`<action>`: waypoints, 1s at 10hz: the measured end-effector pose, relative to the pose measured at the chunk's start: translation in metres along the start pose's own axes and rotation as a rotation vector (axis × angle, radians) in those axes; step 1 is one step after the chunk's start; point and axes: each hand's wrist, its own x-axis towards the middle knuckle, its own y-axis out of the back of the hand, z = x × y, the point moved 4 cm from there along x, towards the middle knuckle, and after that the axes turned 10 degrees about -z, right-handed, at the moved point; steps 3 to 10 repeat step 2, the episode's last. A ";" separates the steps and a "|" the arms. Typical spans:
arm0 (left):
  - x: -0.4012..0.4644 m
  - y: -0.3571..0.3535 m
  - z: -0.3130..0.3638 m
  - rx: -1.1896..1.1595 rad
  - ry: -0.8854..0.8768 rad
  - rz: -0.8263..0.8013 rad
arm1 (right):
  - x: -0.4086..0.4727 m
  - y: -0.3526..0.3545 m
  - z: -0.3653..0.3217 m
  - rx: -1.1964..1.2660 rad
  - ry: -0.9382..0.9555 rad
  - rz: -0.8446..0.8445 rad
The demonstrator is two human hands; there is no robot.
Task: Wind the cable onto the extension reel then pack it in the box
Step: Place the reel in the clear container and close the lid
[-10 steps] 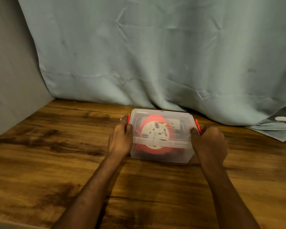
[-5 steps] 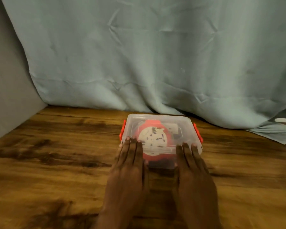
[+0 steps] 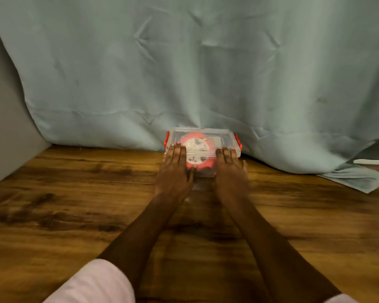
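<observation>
A clear plastic box [image 3: 229, 138] with red side latches and its lid on sits at the far edge of the wooden table [image 3: 74, 204], against the curtain. Through the lid I see the red extension reel [image 3: 198, 145] with its white round face. My left hand [image 3: 175, 169] lies flat with straight fingers on the near left part of the lid. My right hand [image 3: 229, 170] lies flat on the near right part. Both arms are stretched far forward. The cable itself cannot be made out.
A pale green curtain [image 3: 206, 73] hangs behind the box, its hem spilling onto the table at the right [image 3: 354, 178]. A grey wall [image 3: 2, 127] stands at the left.
My hands left the box's side latches and went flat onto the lid. The box has slid away from me, back against the curtain, with my arms stretching after it.
</observation>
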 end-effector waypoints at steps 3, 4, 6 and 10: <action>0.005 0.026 0.005 -0.149 0.042 -0.078 | 0.002 0.016 -0.001 0.043 0.016 -0.026; 0.005 0.026 0.005 -0.149 0.042 -0.078 | 0.002 0.016 -0.001 0.043 0.016 -0.026; 0.005 0.026 0.005 -0.149 0.042 -0.078 | 0.002 0.016 -0.001 0.043 0.016 -0.026; 0.005 0.026 0.005 -0.149 0.042 -0.078 | 0.002 0.016 -0.001 0.043 0.016 -0.026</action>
